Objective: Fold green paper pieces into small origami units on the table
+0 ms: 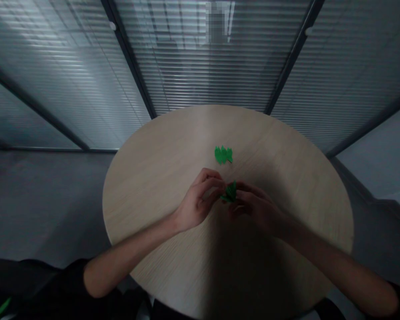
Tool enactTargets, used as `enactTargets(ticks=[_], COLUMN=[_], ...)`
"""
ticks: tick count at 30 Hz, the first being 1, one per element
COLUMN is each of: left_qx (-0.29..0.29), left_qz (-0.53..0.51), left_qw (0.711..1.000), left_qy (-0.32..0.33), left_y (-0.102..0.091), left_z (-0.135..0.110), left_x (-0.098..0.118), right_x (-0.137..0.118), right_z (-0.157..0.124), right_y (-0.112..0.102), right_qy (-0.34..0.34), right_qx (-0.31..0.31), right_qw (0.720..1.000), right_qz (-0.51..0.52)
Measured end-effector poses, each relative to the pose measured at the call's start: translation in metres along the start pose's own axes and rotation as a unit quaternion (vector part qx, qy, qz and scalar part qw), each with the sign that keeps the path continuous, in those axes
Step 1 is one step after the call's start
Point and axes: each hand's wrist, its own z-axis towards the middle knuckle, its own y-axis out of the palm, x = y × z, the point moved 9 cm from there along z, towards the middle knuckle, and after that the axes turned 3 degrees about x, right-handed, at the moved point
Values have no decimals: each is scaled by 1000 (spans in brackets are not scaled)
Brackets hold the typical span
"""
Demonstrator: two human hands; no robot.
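Note:
Over the middle of the round table, my left hand [200,200] and my right hand [256,206] meet at a small green leaf-like piece [231,192]. It looks folded or layered, with pointed edges sticking up. The fingers of my right hand are closed on it from the right. My left thumb and fingers pinch at its left edge. Just beyond my hands, a flat bright green leaf-like piece [222,154] with several pointed lobes lies on the wood. Fine detail of the held piece is dark and partly covered by fingers.
The round light-wood table [153,146] carries a dark shadow towards my body. Glass partitions with blinds [206,80] stand close behind its far edge. Grey floor [53,195] shows at the left. Green leaf tips [2,307] appear at the lower left corner.

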Motion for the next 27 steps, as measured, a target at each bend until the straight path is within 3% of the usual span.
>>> enactTargets(ticks=[6,11,15,20,24,27], left_qx=[-6,10,92,62,56,50], left_qz=[-17,-33,-32,-15,-7,-26], left_qw=[1000,998,990,995,992,990], left_qy=[-3,-50,-105,-83,-109,-130], left_y=[0,-1,-14,-8,-7,-5], left_z=[1,1,-3,-5,-5,-4], left_x=[0,-11,-21,-14,-17,-21], right_x=[-5,-15,-29,-35,-35,-33], right_z=[-2,-2,-8,-16,-18,-17], right_y=[4,-2,-11,-13,-9,-4], right_qy=[-8,-76,-172,-234,-256,-265], right_qx=[-26,27,114,179,171,131], right_qw=[999,996,965,918,899,902], right_qz=[26,-44,-161,-266,-311,-316])
